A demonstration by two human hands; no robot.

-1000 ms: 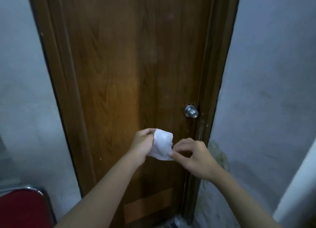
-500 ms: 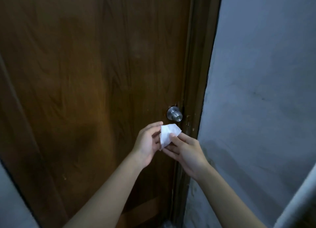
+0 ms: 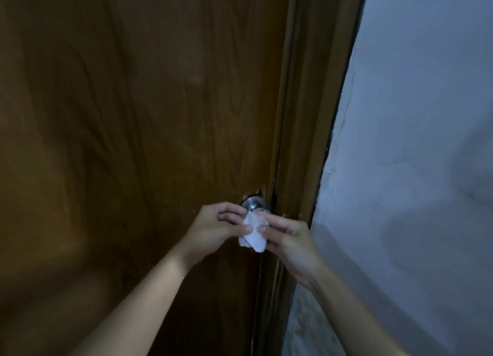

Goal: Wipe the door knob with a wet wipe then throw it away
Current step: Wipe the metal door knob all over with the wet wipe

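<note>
Both hands hold one crumpled white wet wipe (image 3: 253,232) just below the round silver metal door knob (image 3: 254,202), at the right edge of the brown wooden door (image 3: 149,110). The left hand (image 3: 213,227) and the right hand (image 3: 289,239) each pinch it in a narrow grip.

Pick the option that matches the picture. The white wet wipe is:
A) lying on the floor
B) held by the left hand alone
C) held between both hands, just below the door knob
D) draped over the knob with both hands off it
C: the wet wipe is pinched between the left hand and right hand, just under the metal door knob.
</note>
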